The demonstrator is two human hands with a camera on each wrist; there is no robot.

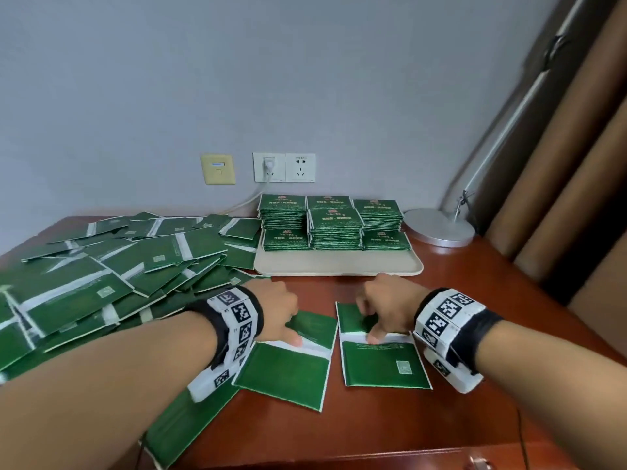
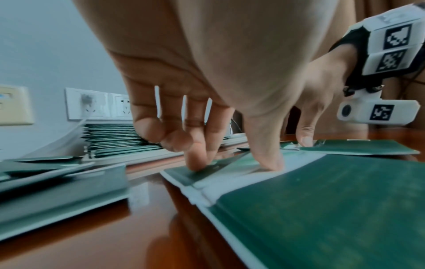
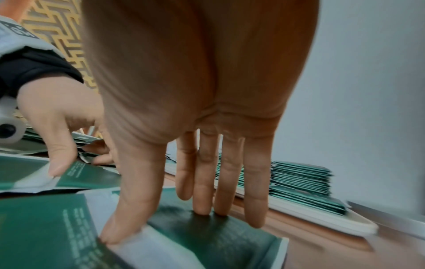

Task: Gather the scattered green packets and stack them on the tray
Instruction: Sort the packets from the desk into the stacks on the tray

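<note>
Two green packets lie flat side by side on the brown table. My left hand (image 1: 288, 320) (image 2: 232, 160) presses the far end of the left packet (image 1: 288, 374) (image 2: 322, 209), thumb on its white strip, two fingertips on the green part. My right hand (image 1: 369, 323) (image 3: 161, 218) rests on the right packet (image 1: 380, 368) (image 3: 218, 245), fingers straight, thumb at the white strip. Behind them the cream tray (image 1: 339, 266) (image 3: 322, 218) carries several neat packet stacks (image 1: 334, 225). A loose pile of packets (image 1: 118, 266) covers the table's left side.
One more packet (image 1: 183, 425) lies under my left forearm near the front edge. A silver lamp base (image 1: 439, 227) stands right of the tray. Wall sockets (image 1: 285, 167) with a white cable sit behind it. Brown curtains (image 1: 559, 198) hang at the right.
</note>
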